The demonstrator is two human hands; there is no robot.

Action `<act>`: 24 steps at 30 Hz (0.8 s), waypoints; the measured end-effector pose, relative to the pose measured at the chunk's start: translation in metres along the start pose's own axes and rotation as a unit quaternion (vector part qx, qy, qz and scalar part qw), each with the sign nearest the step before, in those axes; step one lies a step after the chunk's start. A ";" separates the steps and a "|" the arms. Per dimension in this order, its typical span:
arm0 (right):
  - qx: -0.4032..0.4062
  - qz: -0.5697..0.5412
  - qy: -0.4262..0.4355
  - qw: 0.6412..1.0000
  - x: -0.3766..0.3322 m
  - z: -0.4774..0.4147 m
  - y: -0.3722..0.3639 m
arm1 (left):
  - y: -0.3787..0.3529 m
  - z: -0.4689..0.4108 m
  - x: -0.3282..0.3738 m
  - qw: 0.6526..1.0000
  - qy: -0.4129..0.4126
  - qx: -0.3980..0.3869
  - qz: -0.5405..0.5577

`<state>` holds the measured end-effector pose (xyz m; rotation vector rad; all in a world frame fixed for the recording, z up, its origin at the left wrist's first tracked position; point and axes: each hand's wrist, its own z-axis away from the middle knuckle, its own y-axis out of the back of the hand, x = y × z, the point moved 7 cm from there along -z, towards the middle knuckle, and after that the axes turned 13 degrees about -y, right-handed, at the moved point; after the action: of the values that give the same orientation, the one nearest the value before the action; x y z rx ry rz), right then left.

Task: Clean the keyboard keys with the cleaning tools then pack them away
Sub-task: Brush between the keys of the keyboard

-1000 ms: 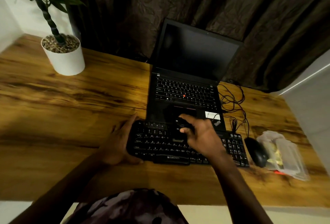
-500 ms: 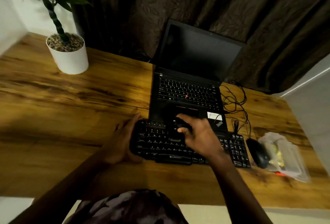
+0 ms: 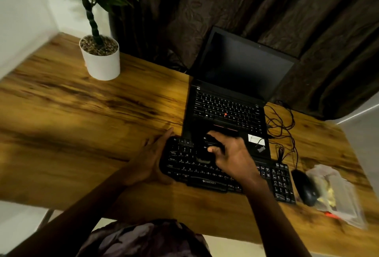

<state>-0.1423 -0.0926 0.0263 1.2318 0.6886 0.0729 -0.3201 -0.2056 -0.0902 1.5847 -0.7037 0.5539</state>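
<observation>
If the left hand (image 3: 149,160), flat and open against the left end of the keyboard (image 3: 184,167), slips, scrubbing could shove the board into the laptop (image 3: 225,105) just behind. Right hand (image 3: 233,154) grips a dark cleaning tool (image 3: 211,144) over the middle keys; black on black, tip unreadable. Pouch (image 3: 344,195) beside the mouse (image 3: 303,187): blurred, contents unclear.

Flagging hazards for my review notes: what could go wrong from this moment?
The dark tool in the right hand works beside the open laptop; swept dust may land on its keys.
The plastic pouch lies near the edge of the table, beside the mouse; a nudge could drop it.
</observation>
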 end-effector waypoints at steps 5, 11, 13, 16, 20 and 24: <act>-0.006 -0.028 0.062 0.998 -0.042 -0.008 -0.021 | -0.001 -0.004 0.001 0.999 0.009 -0.015 -0.043; -0.004 0.000 0.064 0.998 -0.029 -0.003 -0.012 | -0.002 -0.002 -0.001 0.999 0.001 -0.004 -0.039; 0.001 0.002 0.049 0.999 -0.022 0.000 -0.007 | -0.002 -0.001 -0.001 0.999 0.002 0.001 -0.033; -0.005 -0.003 0.042 0.999 -0.029 -0.003 -0.013 | -0.002 -0.003 0.000 0.999 0.002 -0.005 -0.049; -0.029 -0.052 0.081 0.995 -0.055 -0.012 -0.034 | -0.004 -0.005 0.001 0.997 0.027 -0.026 -0.062; -0.021 -0.039 0.101 0.994 -0.057 -0.011 -0.025 | -0.003 -0.004 0.002 0.999 0.014 -0.012 -0.049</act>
<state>-0.2010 -0.1152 0.0275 1.1655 0.9056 0.1474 -0.3161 -0.2018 -0.0900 1.5784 -0.6055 0.4924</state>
